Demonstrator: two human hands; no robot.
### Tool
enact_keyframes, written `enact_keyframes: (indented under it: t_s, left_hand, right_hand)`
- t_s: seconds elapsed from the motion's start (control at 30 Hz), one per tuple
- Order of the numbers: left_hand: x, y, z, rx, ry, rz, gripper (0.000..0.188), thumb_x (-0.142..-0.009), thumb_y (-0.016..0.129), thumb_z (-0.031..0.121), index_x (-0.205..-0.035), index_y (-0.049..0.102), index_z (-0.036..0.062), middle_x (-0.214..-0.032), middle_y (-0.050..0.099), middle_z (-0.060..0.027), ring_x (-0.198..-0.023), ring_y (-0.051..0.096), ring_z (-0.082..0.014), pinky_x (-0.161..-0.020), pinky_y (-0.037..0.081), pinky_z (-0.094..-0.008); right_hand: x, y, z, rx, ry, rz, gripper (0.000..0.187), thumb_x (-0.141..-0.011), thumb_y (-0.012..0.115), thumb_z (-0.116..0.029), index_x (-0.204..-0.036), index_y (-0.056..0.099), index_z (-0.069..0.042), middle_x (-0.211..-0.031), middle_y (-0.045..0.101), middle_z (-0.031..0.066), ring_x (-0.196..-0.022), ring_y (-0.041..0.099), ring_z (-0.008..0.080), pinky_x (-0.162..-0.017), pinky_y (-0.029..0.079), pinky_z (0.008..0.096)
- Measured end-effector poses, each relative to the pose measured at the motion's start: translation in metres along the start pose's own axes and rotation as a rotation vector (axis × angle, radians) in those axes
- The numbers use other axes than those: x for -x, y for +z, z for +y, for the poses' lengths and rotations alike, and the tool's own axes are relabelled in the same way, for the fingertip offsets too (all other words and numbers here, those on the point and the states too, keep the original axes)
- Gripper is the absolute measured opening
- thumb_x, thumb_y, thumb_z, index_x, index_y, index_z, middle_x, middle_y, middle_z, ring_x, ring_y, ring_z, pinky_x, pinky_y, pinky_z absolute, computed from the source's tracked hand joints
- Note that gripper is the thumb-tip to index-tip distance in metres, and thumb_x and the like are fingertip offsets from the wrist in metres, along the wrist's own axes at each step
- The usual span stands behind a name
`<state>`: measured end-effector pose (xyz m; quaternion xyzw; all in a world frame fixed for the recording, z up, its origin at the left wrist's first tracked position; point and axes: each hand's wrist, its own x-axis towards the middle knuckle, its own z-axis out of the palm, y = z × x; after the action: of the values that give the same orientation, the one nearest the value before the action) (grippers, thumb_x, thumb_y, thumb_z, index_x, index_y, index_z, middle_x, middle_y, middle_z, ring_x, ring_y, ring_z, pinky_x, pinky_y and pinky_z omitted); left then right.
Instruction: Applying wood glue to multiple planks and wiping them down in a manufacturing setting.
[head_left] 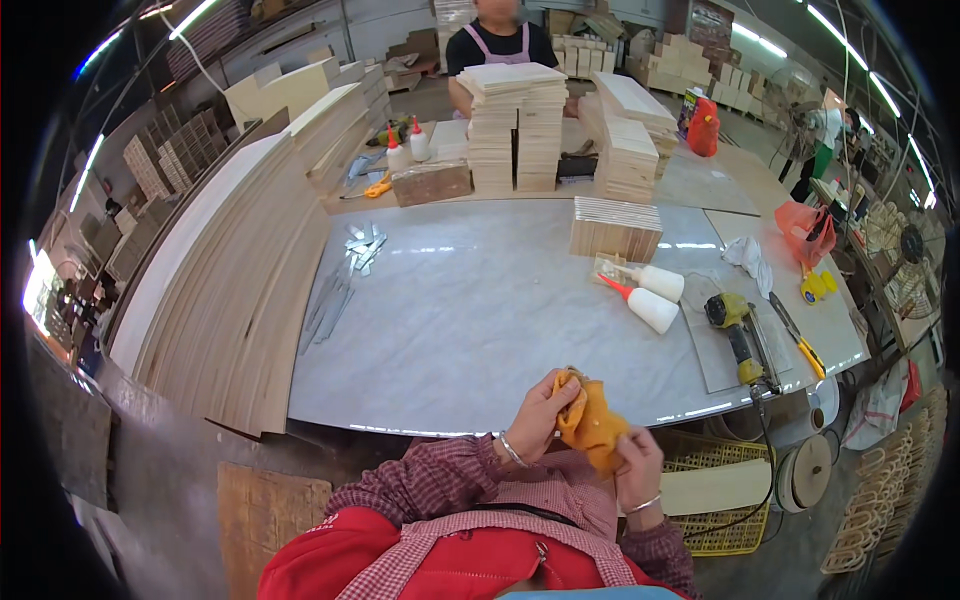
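Note:
Just in front of the table's near edge, my left hand (535, 418) pinches one end of a crumpled orange-yellow cloth (594, 424). My right hand (640, 468) grips its lower right end, so the cloth hangs between both hands. On the tabletop (450, 330) beyond, two white squeeze bottles lie on their sides: one glue bottle (653, 310) has a red nozzle, and the other bottle (661, 283) rests beside it. A yellow-and-black nail gun (736, 340) with a hose lies to their right, next to a yellow-handled knife (810, 355).
Long boards (235, 290) are stacked along the left side. Thin metal strips (335, 300) lie near them. A short board stack (615, 230) stands at the back right, with taller stacks (490, 130) behind. A person (500, 45) stands across the table. A yellow crate (715, 535) sits below right.

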<state>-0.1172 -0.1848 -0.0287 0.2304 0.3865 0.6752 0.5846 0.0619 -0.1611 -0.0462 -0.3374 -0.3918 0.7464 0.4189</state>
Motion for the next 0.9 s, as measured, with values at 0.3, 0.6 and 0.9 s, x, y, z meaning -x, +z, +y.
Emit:
enact_keyframes:
  t_s: [0.3,0.6,0.9]
  left_hand:
    - [0.041,-0.005,-0.034,-0.161,-0.042,0.004,0.022,-0.091,0.050,0.019,-0.108,0.050,0.0057,-0.095,0.054,-0.0009,-0.079,0.050,-0.0064,-0.072,0.042,-0.0171]
    - [0.074,-0.017,-0.031,-0.110,-0.180,-0.379,0.019,-0.090,0.050,0.018,-0.103,0.051,0.0041,-0.104,0.050,-0.0032,-0.080,0.049,-0.0076,-0.073,0.040,-0.0159]
    - [0.068,-0.012,0.010,-0.089,0.163,-0.274,0.014,-0.089,0.051,0.015,-0.095,0.053,0.0022,-0.105,0.049,-0.0048,-0.080,0.048,-0.0079,-0.072,0.041,-0.0181]
  right_hand:
    - [0.035,0.034,-0.041,0.128,-0.291,-0.042,0.014,-0.083,0.052,-0.002,-0.095,0.055,0.002,-0.083,0.056,0.0038,-0.069,0.048,0.0085,-0.067,0.039,0.0169]
    - [0.035,0.043,-0.041,0.323,-0.296,-0.112,0.019,-0.083,0.052,-0.002,-0.101,0.053,0.003,-0.088,0.057,0.0052,-0.070,0.049,0.0096,-0.070,0.041,0.0181]
    - [0.044,0.073,-0.027,0.575,-0.583,-0.048,0.041,-0.083,0.052,-0.007,-0.122,0.043,0.001,-0.122,0.044,0.0165,-0.094,0.050,0.0174,-0.082,0.042,0.0252]
